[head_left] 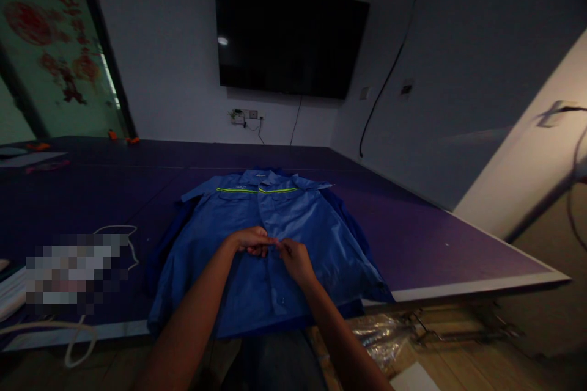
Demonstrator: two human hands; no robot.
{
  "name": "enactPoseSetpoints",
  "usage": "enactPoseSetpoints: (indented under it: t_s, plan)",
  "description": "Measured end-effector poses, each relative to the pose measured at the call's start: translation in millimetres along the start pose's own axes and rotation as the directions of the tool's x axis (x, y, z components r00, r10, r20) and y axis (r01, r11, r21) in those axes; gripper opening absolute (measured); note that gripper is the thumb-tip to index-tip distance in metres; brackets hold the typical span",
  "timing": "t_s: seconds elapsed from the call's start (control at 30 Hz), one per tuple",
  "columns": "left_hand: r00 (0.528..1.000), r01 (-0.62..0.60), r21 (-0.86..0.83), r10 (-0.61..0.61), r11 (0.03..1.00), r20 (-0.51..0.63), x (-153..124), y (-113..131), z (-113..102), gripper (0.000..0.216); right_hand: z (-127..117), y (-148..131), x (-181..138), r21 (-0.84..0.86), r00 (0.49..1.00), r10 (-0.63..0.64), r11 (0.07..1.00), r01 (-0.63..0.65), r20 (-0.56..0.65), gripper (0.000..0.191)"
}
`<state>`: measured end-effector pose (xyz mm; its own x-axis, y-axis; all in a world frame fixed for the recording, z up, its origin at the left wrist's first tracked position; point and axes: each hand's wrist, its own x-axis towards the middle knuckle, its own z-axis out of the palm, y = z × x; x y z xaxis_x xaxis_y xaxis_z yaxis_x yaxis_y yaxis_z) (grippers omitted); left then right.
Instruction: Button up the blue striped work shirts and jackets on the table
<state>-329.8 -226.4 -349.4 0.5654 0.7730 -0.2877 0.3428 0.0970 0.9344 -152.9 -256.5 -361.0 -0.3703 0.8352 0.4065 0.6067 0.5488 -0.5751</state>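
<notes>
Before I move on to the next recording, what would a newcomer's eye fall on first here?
Probably the blue shirt with yellow-green chest stripes, spread on the purple table, where the left hand and right hand come close together over its front. Next, the large black screen on the wall beyond, then the red decorations at the far left.

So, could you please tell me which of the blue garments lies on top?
The lighter blue shirt, with yellow-green chest stripes; the darker blue garment shows only around its edges.
</notes>
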Motion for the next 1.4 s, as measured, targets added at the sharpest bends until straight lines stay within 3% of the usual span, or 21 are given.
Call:
enactPoseSetpoints:
  t_s: [0.17, 0.3, 0.43, 0.6, 0.73, 1.07, 1.4]
  plan:
    - [0.992, 0.012, 0.138, -0.029, 0.99, 0.119, -5.7, 9.4, 10.1, 0.054, -9.7, -6.3, -25.4, 0.024, 0.994, -0.053, 0.998, 0.055, -0.093, 0.039]
    - [0.987, 0.05, 0.199, -0.078, 0.979, 0.139, -13.9, 12.1, 23.6, 0.052, -13.1, -4.0, -58.5, 0.077, 0.999, -0.019, 0.997, 0.021, -0.033, 0.027]
    - [0.981, 0.07, 0.195, -0.103, 0.978, 0.164, -29.7, 9.9, 38.1, 0.051, -17.9, -5.0, -78.3, 0.165, 0.997, -0.063, 0.985, 0.054, 0.053, 0.019]
    - [0.984, 0.047, 0.153, -0.071, 0.987, 0.161, -43.2, 5.0, 56.4, 0.048, -21.4, -9.5, -81.6, 0.257, 0.987, -0.122, 0.962, 0.091, 0.108, 0.016]
    - [0.988, 0.012, 0.155, -0.035, 0.988, 0.149, -45.7, 2.8, 65.4, 0.041, -15.4, -9.7, -81.8, 0.267, 0.989, -0.12, 0.959, 0.093, 0.086, 0.013]
    - [0.984, -0.026, 0.262, -0.021, 0.965, 0.175, -45.9, 2.2, 68.1, 0.042, -21.2, -6.0, -81.3, 0.347, 0.966, -0.217, 0.925, 0.157, 0.143, 0.014]
    - [0.987, -0.028, 0.223, -0.008, 0.975, 0.161, -43.3, -1.6, 69.5, 0.035, -14.5, -4.0, -85.7, 0.316, 0.984, -0.175, 0.937, 0.152, 0.046, 0.012]
